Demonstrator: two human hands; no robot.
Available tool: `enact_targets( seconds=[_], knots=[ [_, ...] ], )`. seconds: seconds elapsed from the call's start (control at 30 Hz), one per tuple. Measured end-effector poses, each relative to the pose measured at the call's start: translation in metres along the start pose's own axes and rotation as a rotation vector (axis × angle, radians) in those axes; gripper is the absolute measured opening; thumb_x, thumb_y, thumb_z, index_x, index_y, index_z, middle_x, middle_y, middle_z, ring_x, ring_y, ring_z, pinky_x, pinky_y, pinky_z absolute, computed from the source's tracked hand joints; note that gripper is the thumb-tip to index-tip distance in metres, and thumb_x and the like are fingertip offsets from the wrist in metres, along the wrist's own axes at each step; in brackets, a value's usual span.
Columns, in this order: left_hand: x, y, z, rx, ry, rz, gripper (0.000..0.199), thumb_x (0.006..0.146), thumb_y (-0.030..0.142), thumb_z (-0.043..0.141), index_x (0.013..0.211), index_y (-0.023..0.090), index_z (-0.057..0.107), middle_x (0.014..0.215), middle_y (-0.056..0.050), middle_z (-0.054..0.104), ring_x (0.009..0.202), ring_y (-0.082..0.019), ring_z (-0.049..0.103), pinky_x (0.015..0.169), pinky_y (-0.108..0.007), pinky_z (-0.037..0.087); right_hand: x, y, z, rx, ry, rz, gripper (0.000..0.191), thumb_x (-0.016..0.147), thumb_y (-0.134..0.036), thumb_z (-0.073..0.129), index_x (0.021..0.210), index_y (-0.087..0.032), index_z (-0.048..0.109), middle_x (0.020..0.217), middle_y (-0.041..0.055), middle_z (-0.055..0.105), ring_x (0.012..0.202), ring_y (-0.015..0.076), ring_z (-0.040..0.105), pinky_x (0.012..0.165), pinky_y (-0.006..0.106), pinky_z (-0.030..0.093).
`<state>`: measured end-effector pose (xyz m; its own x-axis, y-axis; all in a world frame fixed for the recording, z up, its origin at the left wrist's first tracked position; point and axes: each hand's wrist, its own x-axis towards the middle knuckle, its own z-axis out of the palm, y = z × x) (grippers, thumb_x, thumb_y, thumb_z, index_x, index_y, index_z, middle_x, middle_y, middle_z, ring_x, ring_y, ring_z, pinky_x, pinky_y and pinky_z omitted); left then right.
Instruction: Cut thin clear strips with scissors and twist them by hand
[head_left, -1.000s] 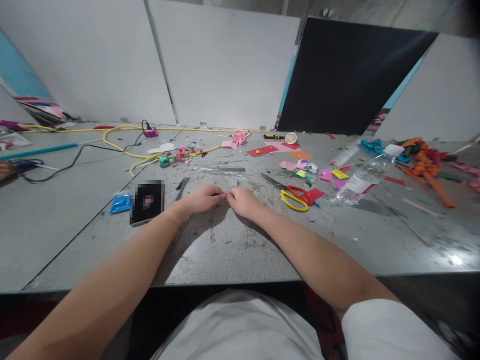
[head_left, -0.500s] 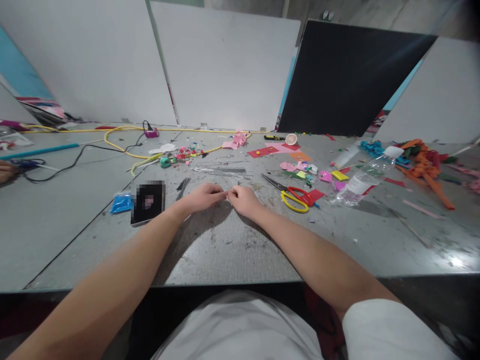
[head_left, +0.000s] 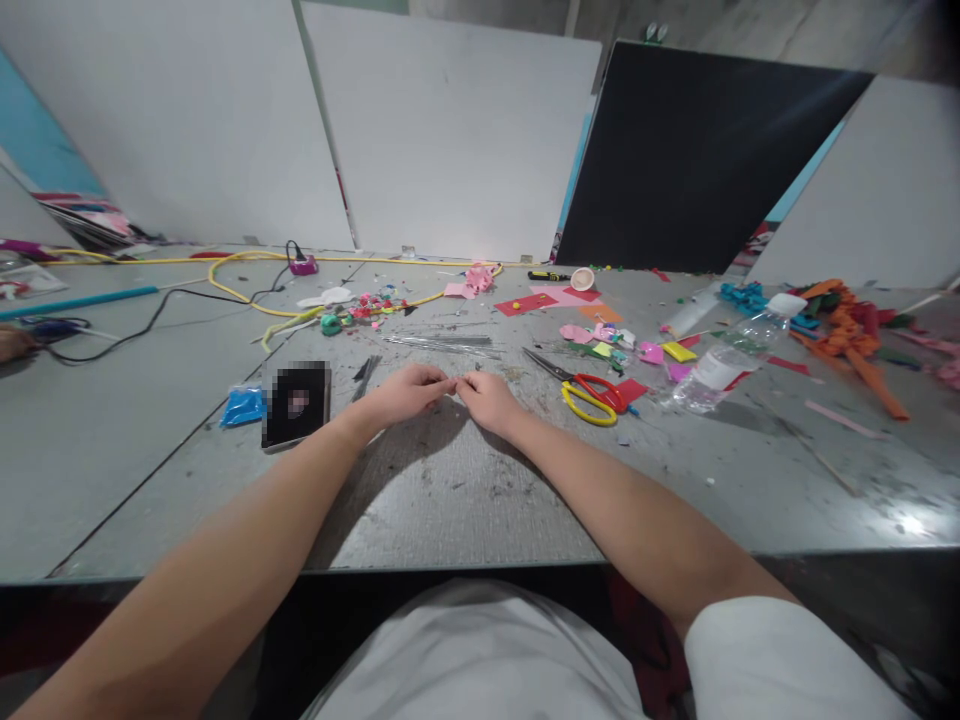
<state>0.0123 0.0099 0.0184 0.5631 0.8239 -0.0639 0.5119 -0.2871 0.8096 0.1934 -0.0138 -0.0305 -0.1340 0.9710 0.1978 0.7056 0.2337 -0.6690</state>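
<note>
At the middle of the grey table (head_left: pixel 465 500), my left hand (head_left: pixel 411 393) and my right hand (head_left: pixel 487 400) meet at the fingertips. Both are closed in a pinch, and whatever lies between the fingers is too small or hidden to make out. Just beyond them lies a bundle of thin wires (head_left: pixel 442 342). Scissors (head_left: pixel 592 392) with one red and one yellow handle rest to the right of my right hand. Dark thin strips (head_left: pixel 365 375) lie by my left wrist, and a dark phone-like device (head_left: pixel 298 405) is left of that forearm.
A blue packet (head_left: pixel 244 407) lies at the left. A clear plastic bottle (head_left: pixel 724 370) stands on the right, before orange crepe strips (head_left: pixel 847 330). Coloured paper scraps (head_left: pixel 532 302) and a yellow cord (head_left: pixel 225 285) are farther back. Another person's hand (head_left: pixel 15 343) shows at the far left edge.
Both my hands stay in nearly the same place, fingertips together, with only a slight shift of the fingers. The objects on the table have not moved.
</note>
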Motion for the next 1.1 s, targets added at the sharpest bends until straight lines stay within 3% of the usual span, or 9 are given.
enact_targets(
  seconds=[0.2, 0.4, 0.6, 0.77, 1.1],
  knots=[
    [0.001, -0.002, -0.001, 0.165, -0.026, 0.008, 0.039, 0.089, 0.054, 0.057, 0.069, 0.020, 0.061, 0.059, 0.001, 0.058, 0.056, -0.015, 0.051, 0.054, -0.026, 0.038, -0.003, -0.007, -0.003, -0.247, -0.043, -0.028, 0.036, 0.105, -0.028, 0.047, 0.086, -0.016, 0.075, 0.084, 0.0098, 0.075, 0.076, 0.0189, 0.061, 0.066, 0.031, 0.031],
    [0.006, -0.007, -0.001, 0.303, -0.021, 0.065, 0.038, 0.087, 0.050, 0.055, 0.063, 0.020, 0.058, 0.061, 0.000, 0.057, 0.061, -0.016, 0.048, 0.055, -0.027, 0.034, -0.005, -0.011, -0.004, -0.334, -0.048, 0.004, 0.035, 0.103, -0.032, 0.051, 0.085, -0.015, 0.077, 0.081, 0.0118, 0.075, 0.072, 0.0197, 0.059, 0.064, 0.032, 0.028],
    [0.003, -0.005, -0.001, 0.156, 0.009, 0.010, 0.039, 0.088, 0.055, 0.058, 0.073, 0.020, 0.062, 0.060, 0.001, 0.056, 0.055, -0.015, 0.049, 0.052, -0.027, 0.037, -0.004, -0.006, -0.001, -0.127, 0.030, 0.037, 0.038, 0.103, -0.034, 0.050, 0.076, -0.017, 0.070, 0.071, 0.0049, 0.067, 0.068, 0.0166, 0.053, 0.062, 0.030, 0.027],
    [0.003, -0.005, -0.001, -0.029, 0.032, 0.068, 0.038, 0.089, 0.055, 0.061, 0.078, 0.020, 0.065, 0.059, 0.003, 0.053, 0.053, -0.012, 0.046, 0.051, -0.024, 0.036, -0.003, -0.003, 0.002, 0.102, 0.030, 0.015, 0.048, 0.109, -0.039, 0.038, 0.075, -0.019, 0.065, 0.069, 0.0017, 0.063, 0.070, 0.0162, 0.055, 0.063, 0.027, 0.033],
    [0.004, -0.007, 0.000, 0.072, 0.016, 0.011, 0.038, 0.088, 0.056, 0.061, 0.075, 0.020, 0.064, 0.058, 0.002, 0.058, 0.053, -0.014, 0.050, 0.051, -0.025, 0.038, -0.003, -0.010, -0.003, -0.194, -0.043, -0.005, 0.039, 0.106, -0.028, 0.044, 0.087, -0.015, 0.077, 0.083, 0.0107, 0.075, 0.078, 0.0199, 0.062, 0.069, 0.029, 0.034]
  ],
)
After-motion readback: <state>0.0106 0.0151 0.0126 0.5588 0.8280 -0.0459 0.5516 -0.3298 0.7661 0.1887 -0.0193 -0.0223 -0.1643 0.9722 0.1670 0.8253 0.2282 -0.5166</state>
